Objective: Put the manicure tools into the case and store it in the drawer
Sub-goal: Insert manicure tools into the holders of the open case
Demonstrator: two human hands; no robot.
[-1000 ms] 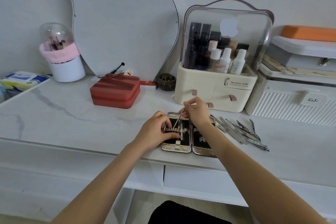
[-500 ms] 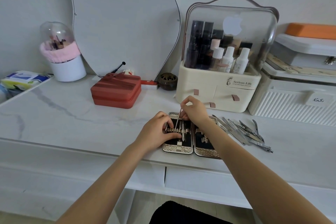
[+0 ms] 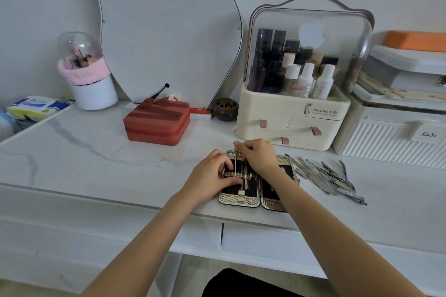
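Open silver metal manicure case (image 3: 241,200) with black lining near the white marble table (image 3: 96,164) edge, left hand (image 3: 210,176) fingers curled on its holder strip, right hand (image 3: 258,154) pinching a thin steel tool (image 3: 235,163) upright over the left half, pile of loose steel manicure tools (image 3: 323,178) just right of the case

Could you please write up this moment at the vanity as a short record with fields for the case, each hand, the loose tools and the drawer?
case: manicure case lies open flat on the countertop, near its front edge
right hand: right hand pinches a thin metal tool, lowering it toward the holder strip
left hand: left hand rests on the case's left half, fingers curled at the strip
loose tools: pile of metal tools to the right of the case
drawer: drawer under the countertop, closed
progress: few tools seated, most outside
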